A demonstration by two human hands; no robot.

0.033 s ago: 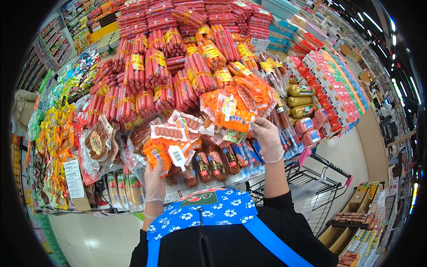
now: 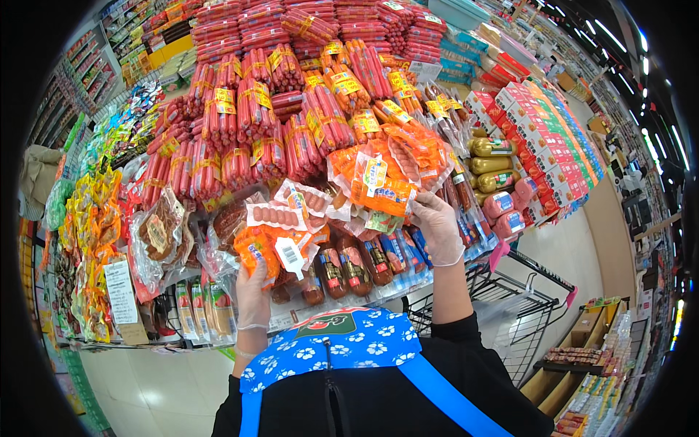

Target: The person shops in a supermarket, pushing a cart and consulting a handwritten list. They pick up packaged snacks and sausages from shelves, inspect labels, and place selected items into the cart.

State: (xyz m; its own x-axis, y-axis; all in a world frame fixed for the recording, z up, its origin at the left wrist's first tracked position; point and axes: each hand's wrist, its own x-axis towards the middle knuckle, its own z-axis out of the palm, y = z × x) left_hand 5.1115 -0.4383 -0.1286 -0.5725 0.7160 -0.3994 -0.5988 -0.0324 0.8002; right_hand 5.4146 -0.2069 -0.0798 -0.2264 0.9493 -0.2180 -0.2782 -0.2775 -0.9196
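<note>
Clear gloves cover both of my hands. My left hand is closed on the lower edge of an orange sausage packet, at the front of the display. Against that packet lie a white tag and a clear-backed sausage packet. To the right, my right hand pinches the corner of another orange sausage packet, on a small heap of similar packs. Dark sausages in wrappers line the front edge between my hands. Part of each hand's fingers is hidden behind the packets.
Bundled red sausages rise in a high pile behind. Vacuum-packed meat and yellow packets fill the left side. Gold-wrapped sausages and stacked red-and-white boxes stand at right. A black wire cart is at the near right.
</note>
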